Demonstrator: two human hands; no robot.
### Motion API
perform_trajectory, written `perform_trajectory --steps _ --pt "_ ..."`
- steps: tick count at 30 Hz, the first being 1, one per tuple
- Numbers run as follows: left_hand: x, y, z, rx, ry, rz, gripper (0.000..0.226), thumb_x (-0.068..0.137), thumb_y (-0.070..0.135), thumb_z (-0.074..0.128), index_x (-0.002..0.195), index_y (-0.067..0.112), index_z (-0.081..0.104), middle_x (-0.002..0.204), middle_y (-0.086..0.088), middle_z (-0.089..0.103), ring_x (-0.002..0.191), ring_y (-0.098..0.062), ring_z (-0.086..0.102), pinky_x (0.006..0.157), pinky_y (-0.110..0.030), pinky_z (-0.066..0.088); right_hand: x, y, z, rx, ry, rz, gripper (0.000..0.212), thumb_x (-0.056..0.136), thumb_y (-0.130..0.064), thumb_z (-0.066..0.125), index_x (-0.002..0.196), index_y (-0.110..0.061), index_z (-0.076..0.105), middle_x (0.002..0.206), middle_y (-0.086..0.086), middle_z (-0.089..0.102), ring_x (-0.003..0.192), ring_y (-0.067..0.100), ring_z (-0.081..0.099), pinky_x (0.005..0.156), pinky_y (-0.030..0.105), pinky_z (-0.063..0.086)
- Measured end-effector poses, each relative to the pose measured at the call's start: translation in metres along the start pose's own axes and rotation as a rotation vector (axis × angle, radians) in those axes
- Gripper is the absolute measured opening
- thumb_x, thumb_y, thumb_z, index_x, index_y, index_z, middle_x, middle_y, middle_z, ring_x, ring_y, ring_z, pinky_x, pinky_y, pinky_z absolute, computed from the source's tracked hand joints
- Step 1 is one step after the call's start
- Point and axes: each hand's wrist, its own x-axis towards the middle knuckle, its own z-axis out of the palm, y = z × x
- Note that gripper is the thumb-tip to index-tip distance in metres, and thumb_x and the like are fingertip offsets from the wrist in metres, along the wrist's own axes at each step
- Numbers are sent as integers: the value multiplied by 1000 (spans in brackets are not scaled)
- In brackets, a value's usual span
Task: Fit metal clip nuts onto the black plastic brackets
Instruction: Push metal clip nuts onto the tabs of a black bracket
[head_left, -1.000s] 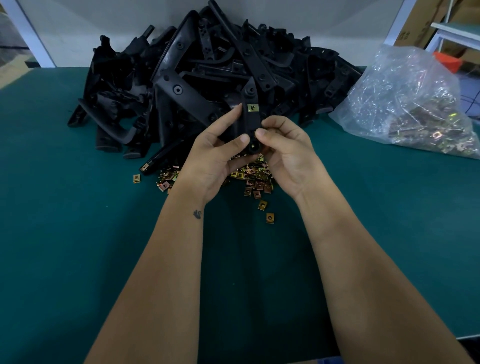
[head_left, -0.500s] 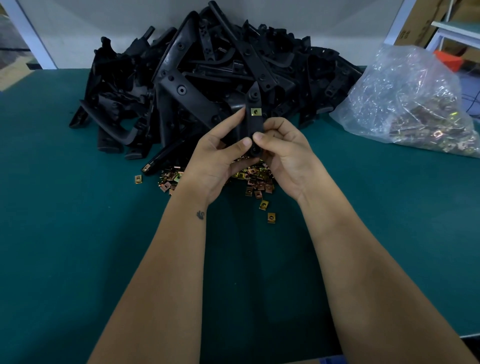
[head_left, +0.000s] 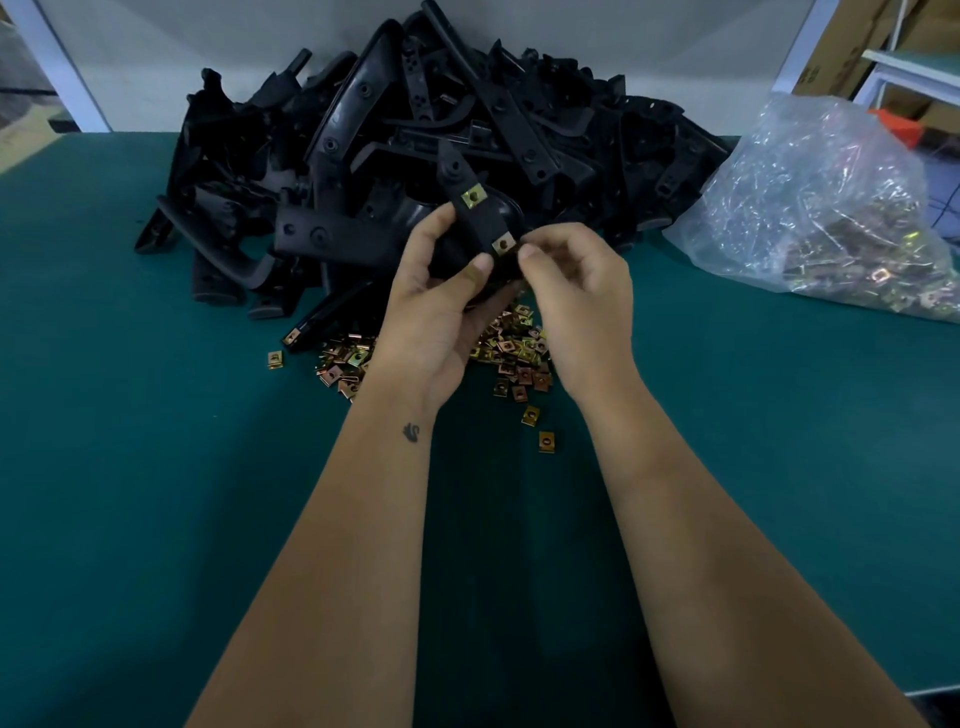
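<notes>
Green desk (head_left: 130, 467) throughout. Far left to centre: big heap of black plastic brackets (head_left: 363, 156) against the back wall, parts lying every way. At its near edge, a lone clip nut (head_left: 275, 359) flat on the desk, then a scatter of loose clip nuts (head_left: 511, 358) spreading rightward beneath both hands. Left hand (head_left: 436, 306), small dark mark on the wrist, raised above that scatter; its grip is clamped around the lower part of one black bracket (head_left: 475, 218), thumb across the front, bracket tilted with its top leaning left. Two clip nuts sit on this bracket: an upper clip nut (head_left: 472, 197) and a lower clip nut (head_left: 502, 246) at the near end. Right hand (head_left: 582, 291) just beside, fingertips and thumb closed together at the lower clip nut, touching it; remaining fingers curled. Far right: clear plastic bag (head_left: 821, 208) slumped on the desk, more clip nuts visible inside.
</notes>
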Motion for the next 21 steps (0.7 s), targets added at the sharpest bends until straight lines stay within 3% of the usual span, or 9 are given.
perform_trajectory --steps 4,6,9,12,21 --pt "0 -1 2 18 11 -15 44 100 -5 47 133 23 54 110 -10 72 104 -25 68 87 -36 58 -6 0 5 -266 20 -194 13 85 -28 66 88 -16 67 86 -9 61 86 13 59 74 31 50" --pt "-1 0 3 24 15 -18 46 99 -4 49 134 26 54 111 -9 73 102 -24 69 89 -38 58 -6 1 6 -378 33 -276 19 84 -33 68 89 -14 66 86 -8 60 87 13 57 73 32 49" --pt "-1 -1 4 34 12 -7 45 99 -5 49 134 24 54 107 -4 74 95 -19 70 77 -31 59 -6 1 5 -491 68 -342 28 85 -37 68 99 -13 65 93 -5 63 91 14 57 74 31 47" --pt "-1 -2 5 30 16 -2 44 99 -5 48 135 21 53 102 -2 74 90 -15 70 71 -27 57 -5 1 5 -533 133 -410 26 85 -35 71 92 -10 67 89 -2 64 87 18 58 69 33 47" --pt "-2 -2 5 23 -6 4 45 98 -5 50 137 19 53 115 -9 71 99 -22 68 79 -33 58 -6 0 5 -504 187 -459 23 83 -30 73 82 -8 67 79 1 65 76 19 59 62 35 47"
